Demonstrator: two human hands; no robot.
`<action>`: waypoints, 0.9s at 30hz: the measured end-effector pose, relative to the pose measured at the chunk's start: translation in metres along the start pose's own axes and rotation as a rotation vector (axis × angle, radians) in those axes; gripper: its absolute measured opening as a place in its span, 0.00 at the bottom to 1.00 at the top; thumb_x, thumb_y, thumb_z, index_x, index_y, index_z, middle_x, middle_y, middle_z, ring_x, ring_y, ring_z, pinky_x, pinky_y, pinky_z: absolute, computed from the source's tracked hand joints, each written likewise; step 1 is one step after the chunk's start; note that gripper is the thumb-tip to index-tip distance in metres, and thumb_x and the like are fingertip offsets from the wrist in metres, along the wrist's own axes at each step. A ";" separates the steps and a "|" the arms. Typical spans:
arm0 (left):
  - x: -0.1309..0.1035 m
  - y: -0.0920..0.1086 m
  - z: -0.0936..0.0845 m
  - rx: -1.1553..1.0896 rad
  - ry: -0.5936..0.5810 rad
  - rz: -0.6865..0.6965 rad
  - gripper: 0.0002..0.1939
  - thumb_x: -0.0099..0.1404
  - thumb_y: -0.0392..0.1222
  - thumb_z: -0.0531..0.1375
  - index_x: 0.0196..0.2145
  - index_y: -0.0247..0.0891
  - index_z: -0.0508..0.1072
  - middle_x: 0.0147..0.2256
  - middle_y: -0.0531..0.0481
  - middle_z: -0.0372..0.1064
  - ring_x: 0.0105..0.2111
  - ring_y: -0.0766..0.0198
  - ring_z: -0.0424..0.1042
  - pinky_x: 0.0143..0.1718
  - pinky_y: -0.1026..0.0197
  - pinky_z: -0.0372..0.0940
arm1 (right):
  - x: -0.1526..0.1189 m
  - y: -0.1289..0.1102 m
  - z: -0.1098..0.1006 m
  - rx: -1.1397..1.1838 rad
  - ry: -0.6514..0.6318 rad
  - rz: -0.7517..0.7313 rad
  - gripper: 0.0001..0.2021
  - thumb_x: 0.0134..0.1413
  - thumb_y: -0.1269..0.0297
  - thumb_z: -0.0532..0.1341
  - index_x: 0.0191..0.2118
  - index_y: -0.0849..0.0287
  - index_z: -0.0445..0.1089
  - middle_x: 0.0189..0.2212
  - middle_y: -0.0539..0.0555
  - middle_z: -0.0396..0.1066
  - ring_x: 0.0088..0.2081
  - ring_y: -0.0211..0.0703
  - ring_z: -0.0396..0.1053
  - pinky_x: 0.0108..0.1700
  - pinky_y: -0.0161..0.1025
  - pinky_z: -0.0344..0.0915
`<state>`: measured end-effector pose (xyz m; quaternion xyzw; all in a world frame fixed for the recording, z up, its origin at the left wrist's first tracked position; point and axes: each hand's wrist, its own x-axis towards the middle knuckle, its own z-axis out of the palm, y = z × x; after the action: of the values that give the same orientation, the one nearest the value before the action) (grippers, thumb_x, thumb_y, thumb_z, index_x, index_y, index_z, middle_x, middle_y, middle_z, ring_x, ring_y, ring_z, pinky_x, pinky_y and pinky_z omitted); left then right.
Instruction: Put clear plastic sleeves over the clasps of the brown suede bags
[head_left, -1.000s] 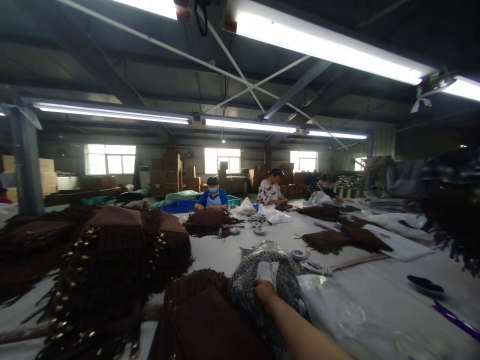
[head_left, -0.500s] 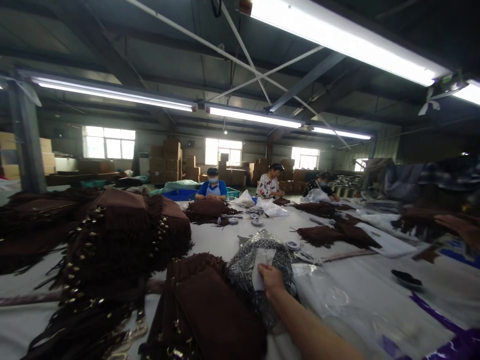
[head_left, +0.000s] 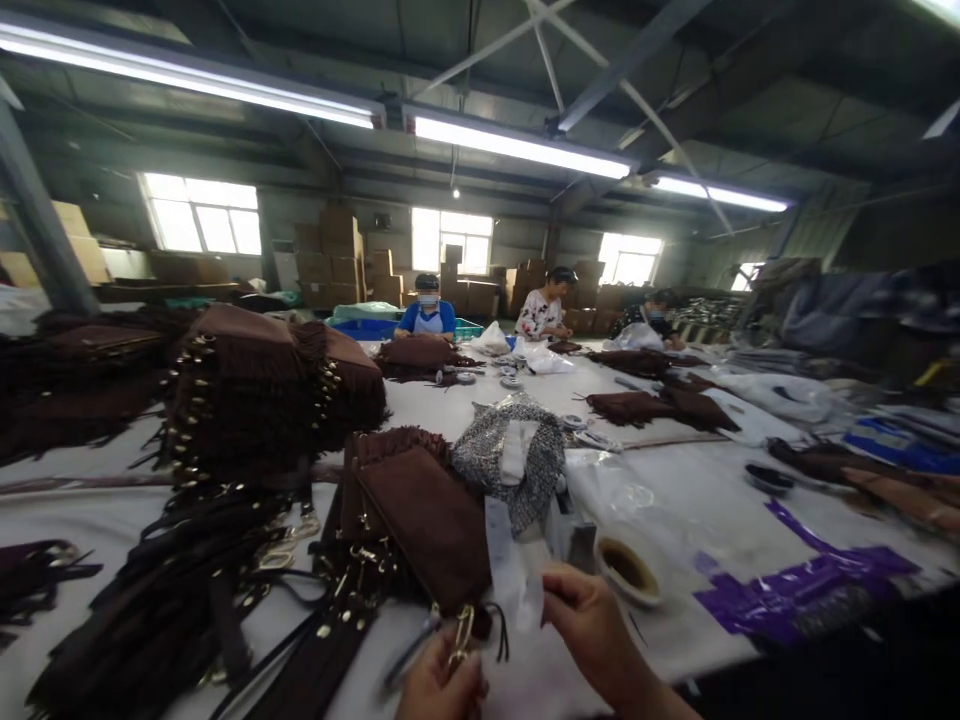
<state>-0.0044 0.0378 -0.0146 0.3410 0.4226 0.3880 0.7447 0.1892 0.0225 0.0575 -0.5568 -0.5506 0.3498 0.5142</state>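
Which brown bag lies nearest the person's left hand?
The topmost brown bag at front centre, beside the black-and-white bundle. The left hand holds the gold clasp by its near edge; the other brown piles lie farther off.

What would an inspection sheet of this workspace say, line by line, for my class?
Surface: white table, crowded on the left side.
Things in use: brown bag; gold clasp; translucent strip.
Clutter: purple packaging, tape roll, speckled bundle, brown fringed pieces.
Hands: left hand holds the clasp; right hand appears to pinch the strip's edge.
Cables: none identifiable on the table.
Surroundings: co-workers opposite, stacked cartons, strip lights, windows.
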 end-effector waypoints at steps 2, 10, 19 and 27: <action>-0.005 -0.008 0.006 0.042 0.051 0.078 0.44 0.47 0.57 0.69 0.57 0.37 0.59 0.22 0.58 0.66 0.14 0.74 0.55 0.16 0.67 0.46 | -0.011 -0.001 -0.007 -0.212 0.068 -0.172 0.08 0.54 0.65 0.61 0.27 0.58 0.74 0.28 0.54 0.70 0.33 0.43 0.69 0.36 0.37 0.65; -0.033 -0.016 0.018 0.176 -0.053 0.180 0.41 0.47 0.66 0.65 0.52 0.39 0.68 0.31 0.51 0.70 0.16 0.71 0.62 0.19 0.65 0.54 | -0.054 0.006 0.001 -0.455 -0.100 -0.209 0.08 0.59 0.66 0.55 0.30 0.58 0.69 0.25 0.51 0.69 0.30 0.40 0.67 0.34 0.35 0.62; -0.040 0.006 0.029 0.323 0.004 0.075 0.21 0.52 0.58 0.66 0.26 0.34 0.73 0.15 0.58 0.58 0.18 0.70 0.55 0.21 0.65 0.49 | -0.057 0.014 0.011 -0.132 -0.325 0.070 0.11 0.57 0.57 0.59 0.37 0.58 0.74 0.34 0.53 0.72 0.37 0.43 0.68 0.38 0.35 0.62; -0.050 -0.005 0.029 0.343 0.015 0.111 0.32 0.56 0.58 0.63 0.53 0.37 0.66 0.25 0.55 0.67 0.16 0.71 0.59 0.19 0.66 0.54 | -0.046 0.002 0.011 -0.178 -0.175 0.179 0.13 0.53 0.60 0.60 0.24 0.60 0.74 0.25 0.52 0.70 0.30 0.42 0.67 0.34 0.36 0.60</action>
<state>0.0061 -0.0133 0.0110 0.4830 0.4685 0.3531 0.6500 0.1719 -0.0203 0.0445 -0.6147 -0.5702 0.3912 0.3794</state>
